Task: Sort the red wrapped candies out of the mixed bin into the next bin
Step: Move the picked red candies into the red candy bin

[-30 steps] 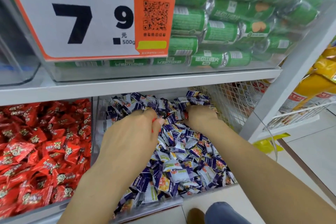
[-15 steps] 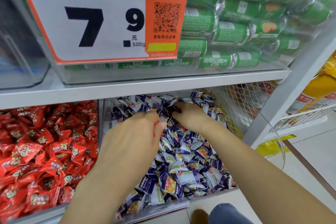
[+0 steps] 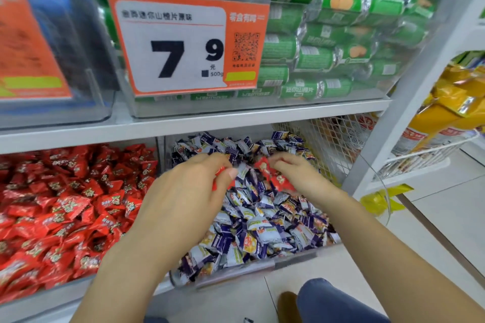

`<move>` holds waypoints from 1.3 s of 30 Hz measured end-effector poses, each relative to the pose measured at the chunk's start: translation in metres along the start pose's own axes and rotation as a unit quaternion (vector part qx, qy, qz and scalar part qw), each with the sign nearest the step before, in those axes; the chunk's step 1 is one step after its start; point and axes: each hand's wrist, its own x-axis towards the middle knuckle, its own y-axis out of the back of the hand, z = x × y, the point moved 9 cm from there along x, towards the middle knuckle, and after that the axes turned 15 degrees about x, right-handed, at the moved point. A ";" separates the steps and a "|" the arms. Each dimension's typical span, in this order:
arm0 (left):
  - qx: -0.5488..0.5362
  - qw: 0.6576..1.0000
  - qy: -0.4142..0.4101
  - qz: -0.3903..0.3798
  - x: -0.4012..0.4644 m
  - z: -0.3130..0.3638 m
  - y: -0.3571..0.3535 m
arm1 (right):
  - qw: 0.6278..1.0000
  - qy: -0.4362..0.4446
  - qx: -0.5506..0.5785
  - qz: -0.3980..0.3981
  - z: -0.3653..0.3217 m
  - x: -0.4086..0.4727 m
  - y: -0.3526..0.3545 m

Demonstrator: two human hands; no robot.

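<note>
The mixed bin [image 3: 236, 271] on the lower shelf is heaped with purple and white wrapped candies [image 3: 262, 228]. To its left the bin of red wrapped candies [image 3: 65, 207] is full. My left hand [image 3: 183, 202] hovers over the mixed bin and holds red candies [image 3: 220, 172] in its curled fingers; most of them are hidden by the hand. My right hand [image 3: 296, 173] is above the back of the same bin and pinches red wrapped candies [image 3: 271, 174] that hang down from its fingers.
An upper shelf [image 3: 236, 115] juts out just above the bins, carrying a clear box of green rolls [image 3: 328, 34] with a 7.9 price card [image 3: 183, 44]. A white mesh panel [image 3: 333, 144] and upright post [image 3: 393, 118] bound the right. My knee [image 3: 336, 301] is below.
My right hand has lifted out of the purple candies with red candies now showing in its fingers. The left hand has stayed over the bin. The view has tilted up and to the left.
</note>
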 end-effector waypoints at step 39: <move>-0.502 0.774 0.330 0.199 -0.096 -0.222 0.027 | 0.944 0.247 -0.194 -0.098 -0.140 -0.113 -0.213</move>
